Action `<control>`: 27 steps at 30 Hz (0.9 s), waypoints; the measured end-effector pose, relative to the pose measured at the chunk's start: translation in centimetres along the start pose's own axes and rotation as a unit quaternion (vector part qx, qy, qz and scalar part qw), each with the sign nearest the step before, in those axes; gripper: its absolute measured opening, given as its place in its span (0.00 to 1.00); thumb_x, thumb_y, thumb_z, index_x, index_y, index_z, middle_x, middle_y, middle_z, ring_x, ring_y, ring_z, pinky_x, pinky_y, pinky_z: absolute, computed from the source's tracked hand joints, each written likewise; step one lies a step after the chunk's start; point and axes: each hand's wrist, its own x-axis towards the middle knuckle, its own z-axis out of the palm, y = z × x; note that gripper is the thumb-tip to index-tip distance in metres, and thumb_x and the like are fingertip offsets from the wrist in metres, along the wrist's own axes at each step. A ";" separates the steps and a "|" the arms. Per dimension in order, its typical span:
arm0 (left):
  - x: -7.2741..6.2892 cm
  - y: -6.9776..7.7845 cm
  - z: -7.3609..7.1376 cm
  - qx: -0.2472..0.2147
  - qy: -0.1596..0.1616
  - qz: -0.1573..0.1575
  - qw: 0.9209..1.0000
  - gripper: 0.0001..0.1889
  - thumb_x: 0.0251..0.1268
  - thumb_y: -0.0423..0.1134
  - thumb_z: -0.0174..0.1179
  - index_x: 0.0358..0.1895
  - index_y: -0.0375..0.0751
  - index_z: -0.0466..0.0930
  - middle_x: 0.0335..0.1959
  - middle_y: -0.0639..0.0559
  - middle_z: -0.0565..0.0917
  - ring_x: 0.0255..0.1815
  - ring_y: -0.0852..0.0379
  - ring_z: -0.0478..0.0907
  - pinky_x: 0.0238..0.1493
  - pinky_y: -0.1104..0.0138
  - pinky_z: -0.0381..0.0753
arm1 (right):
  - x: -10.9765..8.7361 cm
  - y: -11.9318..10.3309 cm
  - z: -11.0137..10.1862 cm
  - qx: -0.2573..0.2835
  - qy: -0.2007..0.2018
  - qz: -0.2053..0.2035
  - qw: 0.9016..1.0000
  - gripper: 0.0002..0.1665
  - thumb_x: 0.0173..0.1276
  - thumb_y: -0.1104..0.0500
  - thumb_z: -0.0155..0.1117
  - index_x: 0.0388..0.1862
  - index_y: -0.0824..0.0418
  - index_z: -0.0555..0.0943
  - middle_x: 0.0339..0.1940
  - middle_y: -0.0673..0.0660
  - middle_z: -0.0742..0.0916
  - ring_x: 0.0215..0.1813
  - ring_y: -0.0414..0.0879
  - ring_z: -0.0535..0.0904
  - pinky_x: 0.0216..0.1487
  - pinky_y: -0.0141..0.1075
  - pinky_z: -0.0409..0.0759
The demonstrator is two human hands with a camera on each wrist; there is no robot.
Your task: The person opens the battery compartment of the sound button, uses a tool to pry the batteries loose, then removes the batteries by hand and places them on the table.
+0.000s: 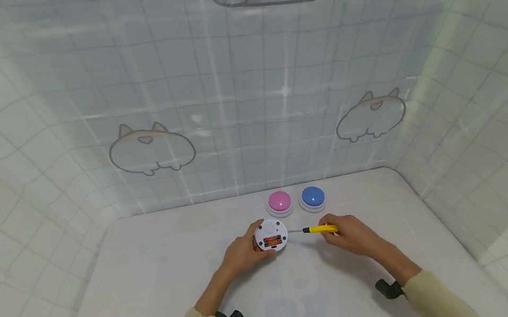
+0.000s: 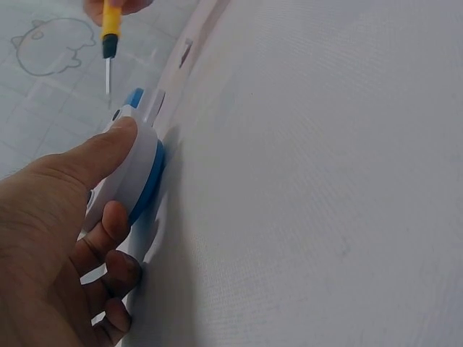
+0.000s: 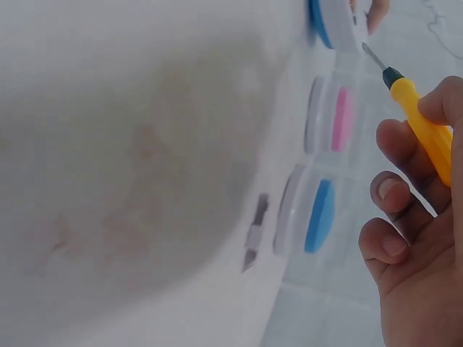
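My left hand [image 1: 243,252] grips a round push-button [image 1: 269,226] by its side, underside up. Its white base has a speaker grille, dark feet and an uncovered battery bay with batteries [image 1: 272,241] in it. In the left wrist view the blue dome [image 2: 150,181] of this button faces the table, and my thumb [image 2: 108,148] lies on the white base. My right hand [image 1: 353,234] holds a yellow screwdriver [image 1: 323,228] by the handle, its thin shaft pointing left. The tip [image 3: 366,48] is close beside the button's edge.
Just behind my hands, a pink button [image 1: 280,201] and a blue button [image 1: 313,197] stand dome up on white bases. The white table [image 1: 163,277] is bordered by grid-patterned curtains [image 1: 243,74] at the back and both sides.
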 end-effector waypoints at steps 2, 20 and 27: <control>-0.1 0.0 0.0 -0.002 -0.001 -0.001 1.000 0.51 0.49 0.67 0.72 0.76 0.57 0.60 0.25 0.58 0.76 0.28 0.58 0.70 0.30 0.64 0.68 | 0.3 -0.4 -0.1 -0.002 0.001 -0.003 1.000 0.11 0.68 0.54 0.68 0.49 0.51 0.82 0.32 0.40 0.81 0.32 0.38 0.73 0.35 0.32 0.75; -0.6 0.2 0.5 -0.010 0.011 0.008 1.000 0.50 0.51 0.66 0.72 0.77 0.56 0.60 0.24 0.59 0.74 0.25 0.61 0.68 0.28 0.66 0.64 | 0.9 -3.8 0.1 -0.023 -0.027 0.014 0.999 0.11 0.65 0.54 0.71 0.47 0.50 0.85 0.30 0.40 0.81 0.31 0.40 0.73 0.34 0.32 0.76; -0.8 0.6 0.5 -0.012 0.022 0.012 1.000 0.42 0.62 0.66 0.63 0.76 0.55 0.63 0.24 0.58 0.74 0.24 0.61 0.68 0.26 0.67 0.64 | 0.8 -4.1 0.1 -0.036 -0.023 -0.001 0.999 0.11 0.65 0.55 0.71 0.46 0.50 0.85 0.30 0.40 0.82 0.31 0.39 0.73 0.35 0.31 0.76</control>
